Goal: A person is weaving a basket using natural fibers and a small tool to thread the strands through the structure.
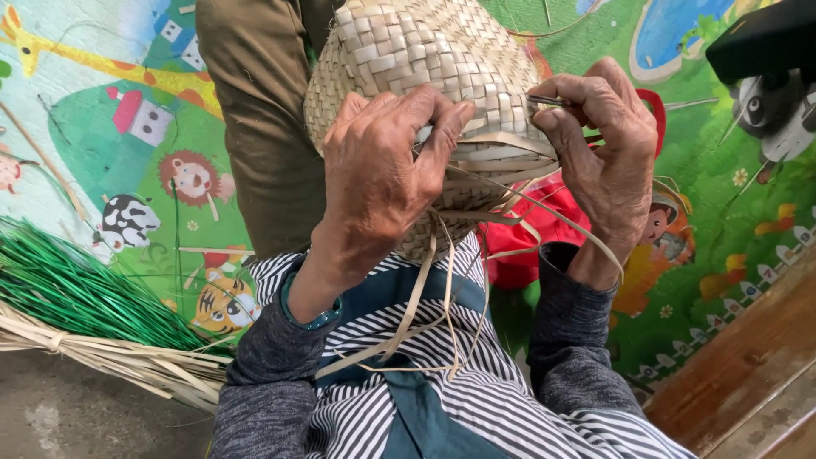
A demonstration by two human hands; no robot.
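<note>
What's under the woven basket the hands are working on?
Beneath the woven basket, loose pale strips hang over a striped apron, and red cloth shows by the right hand. The left hand covers the basket's edge; its inside is hidden.

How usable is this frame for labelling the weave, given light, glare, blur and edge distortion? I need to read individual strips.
Head view: soft even light, no glare or hard shadows; woven basket, left hand and right hand are sharp; the dark object at top right is blurred; no obvious edge bending, as far as shows.
</note>
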